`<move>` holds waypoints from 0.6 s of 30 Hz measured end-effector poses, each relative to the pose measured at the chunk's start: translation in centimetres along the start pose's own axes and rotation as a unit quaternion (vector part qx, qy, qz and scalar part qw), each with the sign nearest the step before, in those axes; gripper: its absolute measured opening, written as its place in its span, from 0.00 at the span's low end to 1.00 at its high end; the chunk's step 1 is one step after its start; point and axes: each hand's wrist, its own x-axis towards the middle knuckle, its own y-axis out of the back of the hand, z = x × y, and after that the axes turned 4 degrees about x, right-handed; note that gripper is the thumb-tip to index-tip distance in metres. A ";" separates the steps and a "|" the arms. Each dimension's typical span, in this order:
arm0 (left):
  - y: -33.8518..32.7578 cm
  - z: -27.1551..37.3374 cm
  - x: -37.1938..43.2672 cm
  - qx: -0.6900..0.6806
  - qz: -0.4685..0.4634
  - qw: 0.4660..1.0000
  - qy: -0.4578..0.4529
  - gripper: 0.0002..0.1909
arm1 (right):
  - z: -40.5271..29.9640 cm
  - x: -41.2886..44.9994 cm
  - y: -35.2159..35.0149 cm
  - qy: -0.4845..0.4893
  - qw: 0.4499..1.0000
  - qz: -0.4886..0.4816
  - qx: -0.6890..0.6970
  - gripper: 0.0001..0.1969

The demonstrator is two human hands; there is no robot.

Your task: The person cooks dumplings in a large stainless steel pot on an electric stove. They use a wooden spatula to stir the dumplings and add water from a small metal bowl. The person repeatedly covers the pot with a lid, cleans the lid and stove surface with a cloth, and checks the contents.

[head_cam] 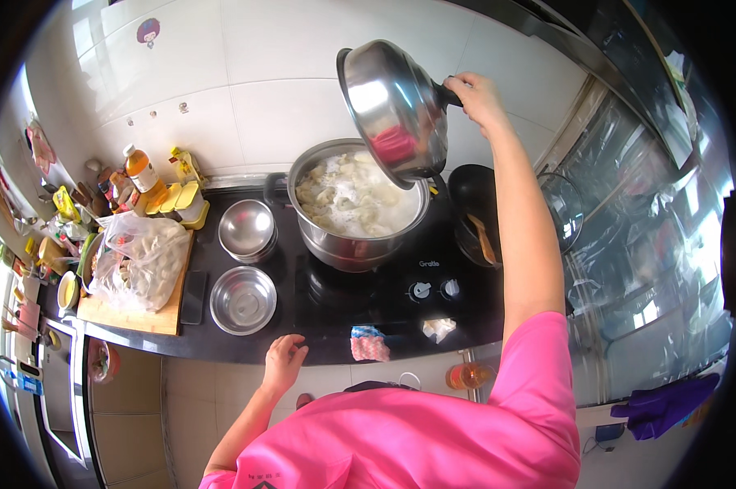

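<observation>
High above the stove, my right hand (479, 101) grips the black knob of a domed stainless-steel pot lid (398, 110). The lid is tilted nearly on edge, its lower rim overlapping the pot's right side in view. Beneath it stands a large steel pot (355, 252) with dumplings (349, 202) in white, foamy liquid. My left hand (284, 362) holds nothing, with fingers loosely curled and thumb apart, by the counter's front edge. Nearest to it are a shallow steel bowl (243, 301) and a pink-and-blue knitted cloth (369, 343).
Stacked steel bowls (246, 227) stand left of the pot. A black pan (470, 183) with a wooden spatula (481, 237) sits on the right. A crumpled tissue (439, 329) lies in front. Farther left, a plastic bag (144, 263) rests on a cutting board (129, 319) beside a phone (194, 297).
</observation>
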 end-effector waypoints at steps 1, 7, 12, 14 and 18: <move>-0.1 0.0 0.0 0.001 -0.007 1.000 -0.003 0.11 | 0.0 0.1 0.3 0.016 1.000 0.008 -0.016 0.19; -0.5 0.8 0.3 -0.003 -0.036 0.999 0.018 0.11 | 0.6 -0.1 -0.6 0.034 0.998 0.009 -0.054 0.21; -0.1 1.4 0.5 -0.003 -0.030 0.999 0.017 0.11 | 2.2 0.0 0.3 0.029 0.998 0.034 -0.053 0.21; -0.2 1.3 0.3 0.000 -0.024 1.000 0.017 0.11 | 1.2 -0.4 2.2 0.036 0.996 0.041 -0.076 0.20; -0.9 1.3 0.4 0.001 -0.017 1.000 0.021 0.11 | 1.8 -0.3 7.0 0.053 0.985 0.056 -0.156 0.20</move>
